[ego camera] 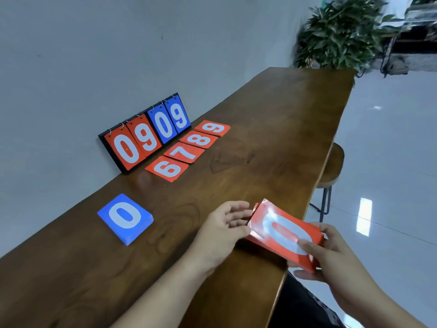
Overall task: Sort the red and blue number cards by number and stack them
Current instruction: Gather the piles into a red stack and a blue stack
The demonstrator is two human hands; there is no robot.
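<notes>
A long wooden table (272, 138) runs along a grey wall, with a plant (340, 34) past its far end and a stool (331, 169) at its right edge. A scoreboard (144, 133) leans at the wall side, showing a red 0 and 9 and a blue 0 and 9. Just in front of it four red piles lie face up in a slanting row: 6 (166, 168), 7 (184, 152), 8 (198, 139) and 9 (212, 128), each close beside the next. A blue stack (125, 218) topped by a 0 lies alone nearer the person, well apart from the row and to the left of the hands. Nothing stands between the hands and the piles. The red stack (283, 233), a 0 on top, is held tilted over the table's near right edge. The right hand (331, 254) pinches its near end, thumb across the white numeral and fingers underneath. The left hand (224, 228) meets the stack's other end with loosely curved fingers, the thumb against the edge, not closed round it.
</notes>
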